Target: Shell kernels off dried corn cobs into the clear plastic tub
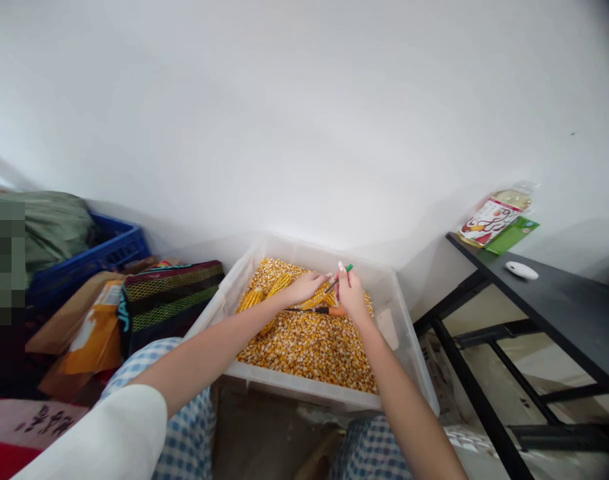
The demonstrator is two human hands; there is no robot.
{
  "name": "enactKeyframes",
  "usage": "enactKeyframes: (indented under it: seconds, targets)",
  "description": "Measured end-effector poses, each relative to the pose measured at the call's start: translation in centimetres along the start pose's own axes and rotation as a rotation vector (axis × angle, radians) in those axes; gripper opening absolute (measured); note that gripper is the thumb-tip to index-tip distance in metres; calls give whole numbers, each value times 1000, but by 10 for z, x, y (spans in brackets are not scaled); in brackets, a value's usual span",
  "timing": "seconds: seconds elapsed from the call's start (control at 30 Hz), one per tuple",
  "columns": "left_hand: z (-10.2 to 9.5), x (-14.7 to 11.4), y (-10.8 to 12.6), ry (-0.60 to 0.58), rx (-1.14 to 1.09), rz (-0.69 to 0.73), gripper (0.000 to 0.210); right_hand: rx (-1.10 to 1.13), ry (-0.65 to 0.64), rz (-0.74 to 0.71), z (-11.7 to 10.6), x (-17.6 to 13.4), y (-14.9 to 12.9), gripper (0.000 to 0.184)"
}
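Observation:
My left hand (309,287) lies over a yellow corn cob (318,298) and holds it down, its fingers pointing right and partly hidden. My right hand (351,293) is closed around a thin screwdriver with a green handle (349,268); its dark shaft slants down-left toward that cob. Below both hands, a second tool with an orange handle (337,311) and a dark shaft lies on loose corn kernels (309,347). More corn cobs (279,285) rest left of my left hand. All this sits inside a translucent plastic bin (404,327).
On the right stands a black table (559,307) bearing an oil bottle (497,213), a green packet (514,235) and a white oval object (521,270). To the left are a blue crate (114,250), a mesh bag (174,297) and cardboard (79,313). A white wall rises behind the bin.

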State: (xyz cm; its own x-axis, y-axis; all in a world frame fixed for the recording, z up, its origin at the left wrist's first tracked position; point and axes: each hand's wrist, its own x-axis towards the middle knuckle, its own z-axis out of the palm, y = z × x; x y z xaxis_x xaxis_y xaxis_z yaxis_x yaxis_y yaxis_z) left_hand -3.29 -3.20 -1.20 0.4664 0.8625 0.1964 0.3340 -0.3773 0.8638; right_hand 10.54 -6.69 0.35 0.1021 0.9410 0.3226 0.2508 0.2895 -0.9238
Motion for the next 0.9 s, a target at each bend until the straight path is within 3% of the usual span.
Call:
enactKeyframes:
  seconds: [0.27, 0.53, 0.67, 0.9]
  targets:
    - [-3, 2, -4, 57, 25, -40, 56, 163, 96, -4, 3, -6, -12, 44]
    - [-3, 4, -6, 28, 4, -14, 58, -103, 23, -203, -1, -10, -5, 38]
    - [-3, 3, -6, 41, 42, -38, 57, -99, 28, -147, -1, -6, 1, 40]
    - [-5, 6, -10, 86, 6, -71, 58, 183, 130, -15, 4, -6, -7, 44]
